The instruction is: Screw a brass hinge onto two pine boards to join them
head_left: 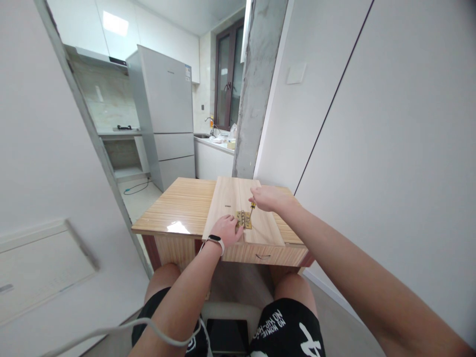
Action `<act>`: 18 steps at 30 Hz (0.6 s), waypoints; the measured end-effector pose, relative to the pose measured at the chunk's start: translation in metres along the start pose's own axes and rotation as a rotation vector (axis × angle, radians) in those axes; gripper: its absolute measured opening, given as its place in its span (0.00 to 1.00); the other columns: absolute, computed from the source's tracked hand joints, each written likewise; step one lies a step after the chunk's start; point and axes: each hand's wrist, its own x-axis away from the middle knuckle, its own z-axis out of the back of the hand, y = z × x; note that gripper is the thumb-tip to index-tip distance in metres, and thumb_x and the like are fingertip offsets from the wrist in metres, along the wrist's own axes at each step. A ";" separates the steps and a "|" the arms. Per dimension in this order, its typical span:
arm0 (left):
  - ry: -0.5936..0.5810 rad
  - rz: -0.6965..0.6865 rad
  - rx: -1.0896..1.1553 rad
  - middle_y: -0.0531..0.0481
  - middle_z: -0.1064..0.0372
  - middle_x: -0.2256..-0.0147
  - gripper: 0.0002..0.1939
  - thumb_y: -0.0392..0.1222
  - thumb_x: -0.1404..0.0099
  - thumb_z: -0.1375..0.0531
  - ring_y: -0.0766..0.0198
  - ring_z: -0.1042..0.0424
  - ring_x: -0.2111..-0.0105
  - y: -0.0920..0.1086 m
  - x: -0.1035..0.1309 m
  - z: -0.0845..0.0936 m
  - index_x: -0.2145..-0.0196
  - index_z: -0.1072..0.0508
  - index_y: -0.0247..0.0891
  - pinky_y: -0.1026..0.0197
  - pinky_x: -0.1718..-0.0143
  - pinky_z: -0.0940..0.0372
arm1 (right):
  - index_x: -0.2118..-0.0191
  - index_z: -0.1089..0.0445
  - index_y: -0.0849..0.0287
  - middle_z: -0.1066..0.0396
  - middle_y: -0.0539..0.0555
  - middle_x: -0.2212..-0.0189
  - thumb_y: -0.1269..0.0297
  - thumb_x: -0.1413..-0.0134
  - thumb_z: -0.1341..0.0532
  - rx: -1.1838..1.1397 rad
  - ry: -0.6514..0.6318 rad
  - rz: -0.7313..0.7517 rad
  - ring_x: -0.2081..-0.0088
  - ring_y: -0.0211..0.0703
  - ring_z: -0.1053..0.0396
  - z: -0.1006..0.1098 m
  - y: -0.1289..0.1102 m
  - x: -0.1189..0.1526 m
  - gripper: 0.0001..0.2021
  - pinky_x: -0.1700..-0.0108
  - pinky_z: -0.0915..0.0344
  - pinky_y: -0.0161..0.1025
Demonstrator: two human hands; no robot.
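Observation:
Two pale wooden boards [227, 191] lie side by side across a small desk, and a brass hinge [243, 219] sits over the seam between them. My right hand [270, 198] is closed around the yellow-and-black handle of a screwdriver [253, 206]. The screwdriver's shaft slants down to the right leaf of the hinge; the screw under its tip is too small to make out. My left hand [227, 230] lies on the left board with thumb and fingers apart, touching the hinge's left and near edges. A small dark mark shows on the left board beyond that hand.
The wood-grain desk [186, 201] has a drawer with a curved handle [263, 256] facing me. A wall panel [372, 148] stands close on the right. Behind the desk are a fridge [169, 99] and a sink counter [213, 144]. A white cable [122, 325] crosses my left forearm.

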 end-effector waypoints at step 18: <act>-0.026 -0.008 -0.004 0.41 0.26 0.62 0.15 0.50 0.27 0.46 0.53 0.28 0.55 0.000 0.000 0.001 0.61 0.24 0.39 0.50 0.47 0.34 | 0.47 0.24 0.65 0.24 0.71 0.49 0.55 0.31 0.46 0.000 -0.094 -0.067 0.46 0.59 0.26 0.015 -0.018 -0.010 0.21 0.48 0.31 0.48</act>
